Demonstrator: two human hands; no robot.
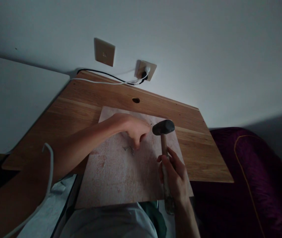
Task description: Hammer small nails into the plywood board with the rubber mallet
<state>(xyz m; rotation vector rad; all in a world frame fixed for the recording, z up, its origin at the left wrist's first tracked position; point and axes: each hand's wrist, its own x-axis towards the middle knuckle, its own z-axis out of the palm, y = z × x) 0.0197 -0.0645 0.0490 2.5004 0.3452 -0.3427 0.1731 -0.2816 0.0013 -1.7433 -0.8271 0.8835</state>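
My right hand (pixel 174 177) grips the wooden handle of a hammer (pixel 164 127), whose dark head hovers just above a pale board (pixel 121 172) lying on the wooden table (pixel 86 99). My left hand (pixel 134 129) reaches across the board, fingertips pinched together close to the hammer head; a thin nail seems to stand between them, though it is too small to be sure. A few loose nails (pixel 129 149) lie on the board under that hand.
A white cable (pixel 47 188) runs over my left forearm. Black and white cords lead to a wall socket (pixel 146 70) behind the table. A blank wall plate (pixel 104 52) sits left of it. A dark purple cushion (pixel 250 178) lies at right.
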